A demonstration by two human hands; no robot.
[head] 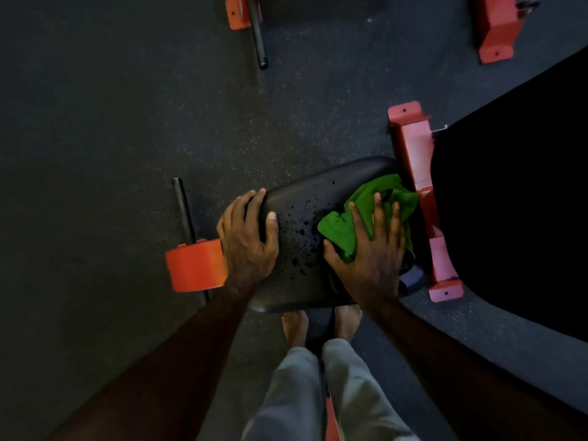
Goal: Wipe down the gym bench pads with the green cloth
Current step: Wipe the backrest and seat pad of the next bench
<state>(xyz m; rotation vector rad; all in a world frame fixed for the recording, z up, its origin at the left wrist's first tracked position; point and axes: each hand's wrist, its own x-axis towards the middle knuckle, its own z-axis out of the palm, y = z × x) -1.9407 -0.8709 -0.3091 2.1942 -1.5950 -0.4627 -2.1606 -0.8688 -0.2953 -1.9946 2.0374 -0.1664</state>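
A black seat pad [305, 198] of the gym bench lies below me, speckled with dark droplets in its middle. The crumpled green cloth [337, 227] sits on the pad's right part. My right hand [372, 249] lies flat on the cloth with straight, spread fingers, pressing it onto the pad. My left hand [246, 233] grips the pad's left edge, fingers curled over the rim and thumb on top. A larger black back pad [515, 202] stretches away to the right.
The red bench frame [416, 173] runs between the two pads. A red foot [195, 265] with a black bar [184, 208] stands left of the seat. More red frame feet [496, 30] stand on the dark speckled rubber floor farther off. My bare feet [296, 326] are under the pad's near edge.
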